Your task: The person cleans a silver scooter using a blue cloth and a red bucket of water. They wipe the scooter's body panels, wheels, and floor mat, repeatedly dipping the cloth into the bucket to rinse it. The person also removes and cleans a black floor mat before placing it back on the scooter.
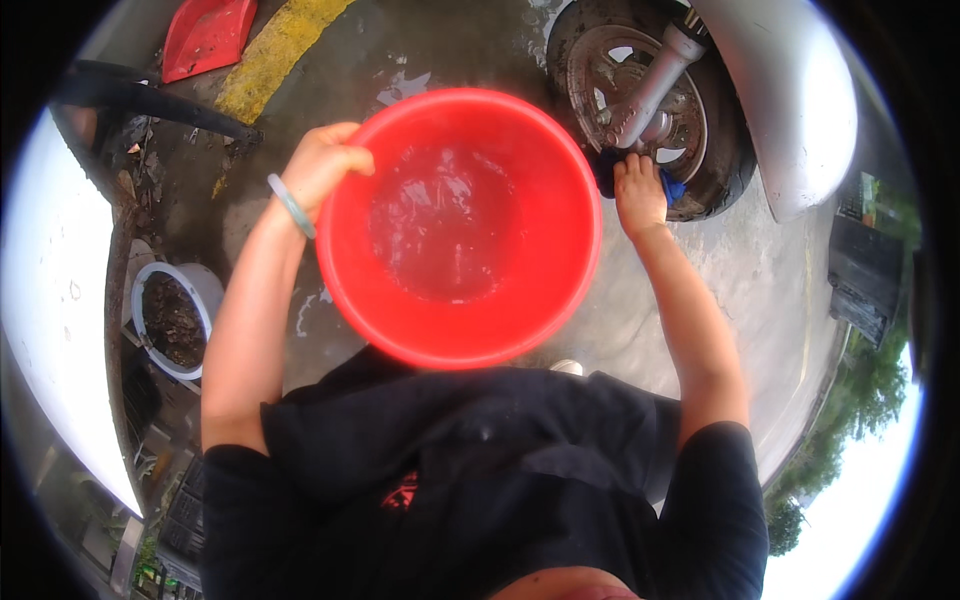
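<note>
A red plastic basin (465, 330) with water in it is held up in front of my body. My left hand (328, 161) grips its upper left rim, thumb over the inside edge. To the right of the basin, my right hand (641, 193) presses a dark blue cloth (673, 187) against the lower part of a motorcycle or scooter wheel (637, 82). The wheel's metal rim looks dirty, and a silver fork leg (652, 90) runs down to its hub.
A silver fender (795, 97) curves beside the wheel. On the wet ground lie a red dustpan (210, 37) and a yellow painted stripe (285, 52). At left are a white pot of soil (202, 285), a dark bar (165, 105) and a white panel (52, 300).
</note>
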